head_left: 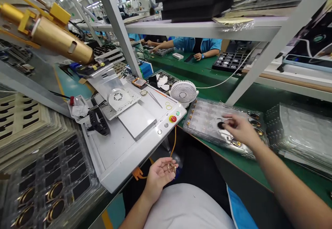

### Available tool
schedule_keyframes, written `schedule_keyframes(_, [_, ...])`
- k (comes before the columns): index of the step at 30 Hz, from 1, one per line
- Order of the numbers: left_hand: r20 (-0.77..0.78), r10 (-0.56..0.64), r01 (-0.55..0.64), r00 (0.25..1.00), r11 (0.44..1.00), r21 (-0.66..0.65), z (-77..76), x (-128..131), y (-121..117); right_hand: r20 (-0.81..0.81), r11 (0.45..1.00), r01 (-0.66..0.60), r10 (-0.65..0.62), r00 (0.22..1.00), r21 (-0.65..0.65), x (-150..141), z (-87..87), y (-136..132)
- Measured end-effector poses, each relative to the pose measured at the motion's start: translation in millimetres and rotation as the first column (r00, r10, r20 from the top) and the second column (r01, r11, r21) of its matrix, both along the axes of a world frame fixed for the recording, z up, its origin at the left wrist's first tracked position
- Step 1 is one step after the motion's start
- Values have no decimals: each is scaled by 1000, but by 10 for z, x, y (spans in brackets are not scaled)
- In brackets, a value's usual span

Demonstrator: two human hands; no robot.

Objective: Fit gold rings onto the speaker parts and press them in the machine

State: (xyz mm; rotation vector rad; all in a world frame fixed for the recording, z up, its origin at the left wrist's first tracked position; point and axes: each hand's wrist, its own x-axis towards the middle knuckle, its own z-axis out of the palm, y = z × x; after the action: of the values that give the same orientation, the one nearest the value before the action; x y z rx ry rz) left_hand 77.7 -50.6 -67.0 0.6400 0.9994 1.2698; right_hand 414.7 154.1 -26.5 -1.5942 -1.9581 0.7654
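My left hand [160, 175] is in front of my lap, palm up, with its fingers curled round a small gold-coloured metal ring [171, 167]. Over a clear plastic tray [204, 113] on the right, my right hand [241, 128] pinches a small black round piece [221, 125] between thumb and fingers. Gold and black round parts [236, 142] sit in the tray's pockets below and beside that hand. To the left, a white machine bench [124, 153] bears a metal fixture with a round plate [118, 97], tweezers [155, 99] and thin yellow rings [168, 105].
A brass-coloured machine head [62, 42] overhangs the fixture. A white fan [183, 92] stands behind the bench corner, close to a red button [173, 119]. Stacked trays [306, 132] lie at right; another parts tray [49, 177] is at lower left. Co-workers' arms [207, 54] show across the green table.
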Motion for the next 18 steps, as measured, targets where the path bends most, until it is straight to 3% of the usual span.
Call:
schedule_keyframes(2, [2, -92, 92, 996, 993, 73, 105, 47, 47, -454, 984, -165, 117, 883, -67, -485, -14, -313])
schedule_keyframes(5, [-4, -216, 214, 976, 961, 178, 279, 110, 115, -728, 893, -435, 220, 649, -118, -1163, 28, -733])
schedule_keyframes(7, [-7, -228, 224, 974, 953, 205, 351, 112, 127, -750, 860, -501, 273, 603, -90, -1443, 84, -890])
schedule_keyframes(10, [-17, -178, 178, 984, 961, 211, 370, 43, 77, -618, 872, -485, 421, 664, 72, -1605, 148, -940])
schedule_keyframes(13, [-5, -191, 189, 982, 964, 188, 339, -51, 0, -505, 838, -501, 536, 677, 217, -1626, 154, -916])
schedule_keyframes(18, [112, -138, 113, 984, 973, 203, 303, -105, -62, -521, 806, -546, 575, 631, 227, -1672, 91, -946])
